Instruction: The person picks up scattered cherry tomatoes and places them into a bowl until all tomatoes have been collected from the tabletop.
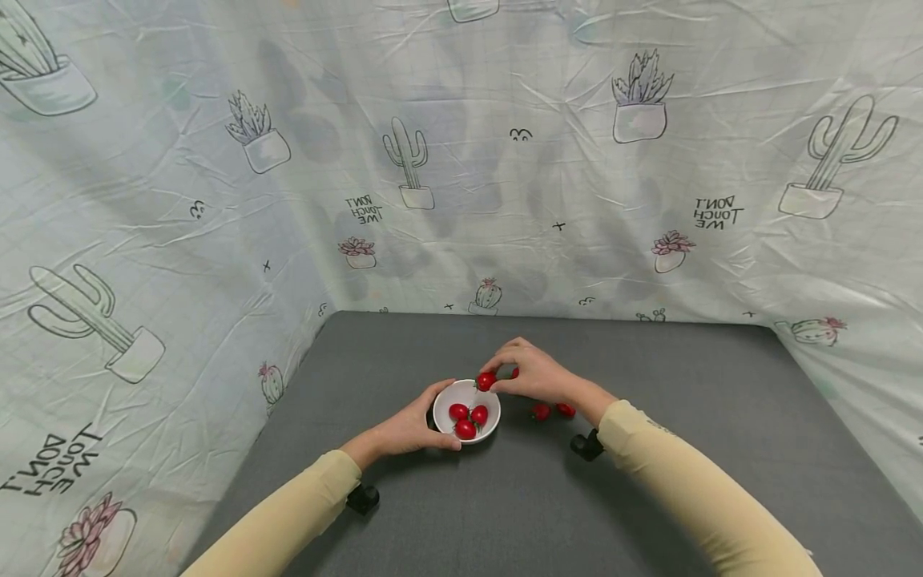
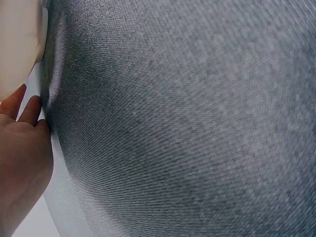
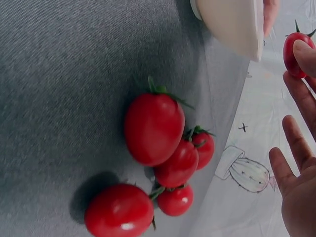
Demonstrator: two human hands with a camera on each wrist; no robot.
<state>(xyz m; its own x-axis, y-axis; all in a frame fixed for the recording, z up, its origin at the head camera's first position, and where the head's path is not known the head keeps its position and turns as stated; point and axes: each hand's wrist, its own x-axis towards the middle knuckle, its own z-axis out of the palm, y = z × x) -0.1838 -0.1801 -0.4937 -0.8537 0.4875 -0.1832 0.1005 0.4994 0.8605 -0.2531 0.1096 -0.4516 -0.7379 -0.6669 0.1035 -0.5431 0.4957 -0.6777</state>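
On the grey surface (image 1: 649, 481) I see the white bowl (image 1: 449, 398) just ahead of me, my left hand (image 1: 407, 427) curled round its near-left rim to steady it. Three cherry tomatoes (image 1: 469, 417) lie inside. My right hand (image 1: 534, 373) is the nearer grip: its fingertips pinch one cherry tomato (image 1: 486, 381) right over the bowl's far-right rim, so the bowl's hollow lies just left and below it. Loose tomatoes (image 3: 163, 148) wait on the surface under that wrist.
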